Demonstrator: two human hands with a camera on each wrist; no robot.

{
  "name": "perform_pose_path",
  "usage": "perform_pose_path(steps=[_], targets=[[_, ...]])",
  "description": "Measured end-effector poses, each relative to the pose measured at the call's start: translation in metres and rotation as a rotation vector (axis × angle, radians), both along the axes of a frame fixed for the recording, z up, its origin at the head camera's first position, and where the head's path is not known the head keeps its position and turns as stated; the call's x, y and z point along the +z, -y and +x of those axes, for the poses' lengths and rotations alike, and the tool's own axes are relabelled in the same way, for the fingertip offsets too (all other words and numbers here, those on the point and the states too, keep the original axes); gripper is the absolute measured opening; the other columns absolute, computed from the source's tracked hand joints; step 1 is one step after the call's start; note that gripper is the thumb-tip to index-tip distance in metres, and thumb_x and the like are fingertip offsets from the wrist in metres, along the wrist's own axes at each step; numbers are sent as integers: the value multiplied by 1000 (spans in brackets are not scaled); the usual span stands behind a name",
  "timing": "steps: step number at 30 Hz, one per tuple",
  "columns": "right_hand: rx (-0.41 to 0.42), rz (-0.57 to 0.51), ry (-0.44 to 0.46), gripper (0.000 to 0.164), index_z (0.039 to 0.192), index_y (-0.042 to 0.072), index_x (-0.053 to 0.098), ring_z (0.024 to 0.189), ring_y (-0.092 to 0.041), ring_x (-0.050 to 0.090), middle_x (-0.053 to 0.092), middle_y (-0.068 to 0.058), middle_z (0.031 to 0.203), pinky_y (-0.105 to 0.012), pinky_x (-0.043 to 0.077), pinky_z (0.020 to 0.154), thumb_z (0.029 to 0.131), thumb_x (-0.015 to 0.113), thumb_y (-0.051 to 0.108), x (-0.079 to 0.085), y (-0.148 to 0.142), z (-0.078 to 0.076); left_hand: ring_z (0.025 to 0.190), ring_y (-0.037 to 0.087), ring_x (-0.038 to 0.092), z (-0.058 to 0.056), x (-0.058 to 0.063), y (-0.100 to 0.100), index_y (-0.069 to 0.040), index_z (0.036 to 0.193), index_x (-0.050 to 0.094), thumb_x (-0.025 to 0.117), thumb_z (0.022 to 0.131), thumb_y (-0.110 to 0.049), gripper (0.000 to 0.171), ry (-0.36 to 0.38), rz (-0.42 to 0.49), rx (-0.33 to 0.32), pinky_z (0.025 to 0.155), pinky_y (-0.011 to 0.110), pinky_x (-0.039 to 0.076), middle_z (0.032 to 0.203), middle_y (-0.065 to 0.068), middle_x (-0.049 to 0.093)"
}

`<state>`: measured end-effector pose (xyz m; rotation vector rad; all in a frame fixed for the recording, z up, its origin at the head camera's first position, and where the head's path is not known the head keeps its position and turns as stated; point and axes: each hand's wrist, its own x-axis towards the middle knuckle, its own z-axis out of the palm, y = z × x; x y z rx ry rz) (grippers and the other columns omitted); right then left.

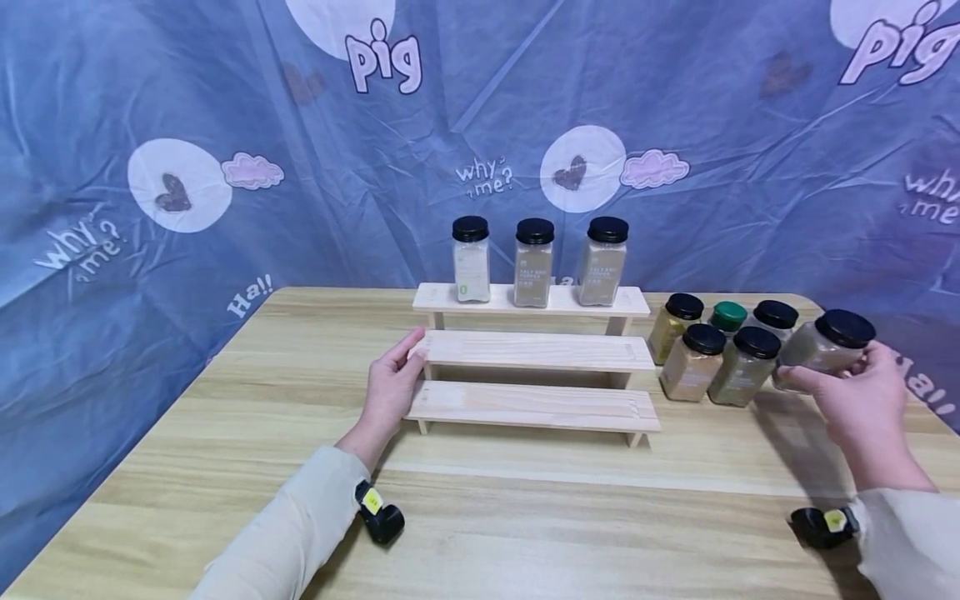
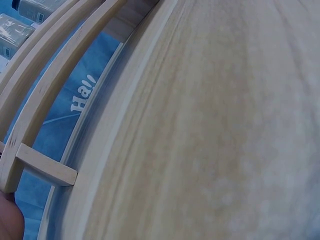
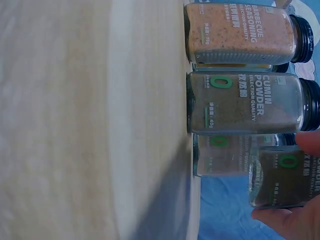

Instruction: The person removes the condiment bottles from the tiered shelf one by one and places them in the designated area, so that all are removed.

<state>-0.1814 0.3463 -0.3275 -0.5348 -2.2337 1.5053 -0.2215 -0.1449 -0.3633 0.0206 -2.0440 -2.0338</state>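
A three-tier wooden rack stands on the table, its top tier bearing three black-capped seasoning jars. My left hand grips the left end of the middle tier; in the left wrist view only a fingertip shows beside the wood. On the right, my right hand holds a black-capped jar of greyish-brown powder, tilted and raised off the table. The right wrist view shows this held jar between thumb and fingers, with a green 0 on its label. Part of its label is hidden.
Beside the rack's right end stand several jars: barbecue seasoning, cumin powder, a yellowish one, a green-capped one and another black-capped one. A blue printed cloth hangs behind the wooden table.
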Motion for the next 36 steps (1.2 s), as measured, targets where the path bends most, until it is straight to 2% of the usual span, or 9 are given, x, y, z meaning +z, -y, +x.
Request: perform_pose_path(steps=[5,10,15,22,25,28,30,32,36], targets=[[64,28,51,60,96,41,36,64,7,49,48,26,79,-14,49,51,70,80,9,-2,-1,1,92,-4,53,1,0,1,-6,129,54,55,92,-9,37,3,-12,3,75,8,46,132,11,52],[130,4,45,60,96,40,40,59,3,52,53,29,72,-20,49,47,69,80,6,-5,-5,1,93,-4,53,0,-1,1,-5,129,54,55,92,-9,37,-2,-11,0,76,8,46,133,11,52],[126,88,115,51,93,38,39,55,-3,49,50,27,73,-27,45,42,71,80,16,-7,-5,1,88,-3,54,0,-1,0,-5,129,55,55,91,-7,37,-2,11,4,72,10,48,129,13,55],[110,180,191,46,93,28,38,55,-8,46,46,20,76,-32,45,44,73,79,26,-10,-4,2,93,-3,54,0,-2,0,-7,129,55,55,91,-9,37,-1,-3,3,77,10,47,133,8,53],[113,195,203,47,94,27,38,61,-3,47,50,12,83,-30,48,48,72,79,27,-11,-7,-1,89,-3,55,0,-1,0,-8,128,56,56,91,-9,37,4,-6,12,75,10,48,129,10,55],[123,203,205,50,96,30,37,66,5,46,55,-4,97,-22,48,53,71,80,30,-13,-11,-3,85,-2,55,1,-1,-1,-8,128,56,56,91,-8,37,8,2,17,71,12,50,125,14,58],[124,224,212,51,97,31,36,69,7,44,52,-17,111,-16,46,55,71,80,33,-15,-13,-4,85,-2,56,0,-1,-1,-8,128,56,55,91,-8,37,5,5,17,71,12,50,125,15,58],[130,248,223,51,100,26,38,71,6,44,50,-24,118,-13,44,57,72,79,36,-17,-15,-4,84,-2,55,0,-1,-1,-7,128,56,55,91,-7,37,2,4,14,70,11,49,124,17,58],[135,289,244,60,108,6,40,74,1,45,45,-31,125,-22,49,67,73,77,38,-18,-15,-3,83,-4,54,0,-1,0,-6,128,55,55,91,-8,37,-1,6,7,67,9,48,126,17,57]])
